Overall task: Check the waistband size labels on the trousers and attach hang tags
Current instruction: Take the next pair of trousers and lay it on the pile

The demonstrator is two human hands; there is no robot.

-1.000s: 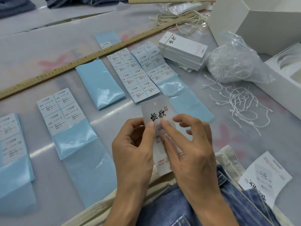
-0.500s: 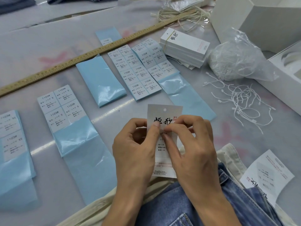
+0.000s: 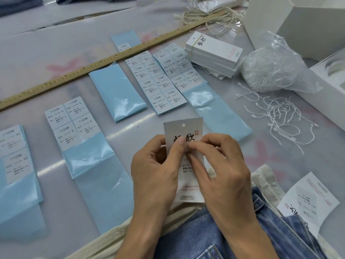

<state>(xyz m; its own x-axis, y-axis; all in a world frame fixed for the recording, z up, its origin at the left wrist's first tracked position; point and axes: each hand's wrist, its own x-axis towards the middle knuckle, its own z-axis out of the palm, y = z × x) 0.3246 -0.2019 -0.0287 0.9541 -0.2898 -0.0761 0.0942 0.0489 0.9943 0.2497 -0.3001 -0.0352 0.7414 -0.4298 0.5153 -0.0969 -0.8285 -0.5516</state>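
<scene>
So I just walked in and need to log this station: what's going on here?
A person holds one white hang tag upright over blue jeans, left hand gripping it while the right hand pinches at a size sticker on its face. Sticker sheets marked by size and loose white tag strings lie on the table. No string is threaded yet.

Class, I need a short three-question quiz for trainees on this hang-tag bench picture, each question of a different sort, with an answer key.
1. True or false: both hands hold the hang tag.
2. Which size is printed on the sticker sheet left of the bare blue backing strip? A) S B) XXL C) M
3. Fill in: the loose white tag strings lie to the ___ of the held tag.

Key: 1 true, the left hand and right hand pinch it. 2 A. 3 right.
</scene>
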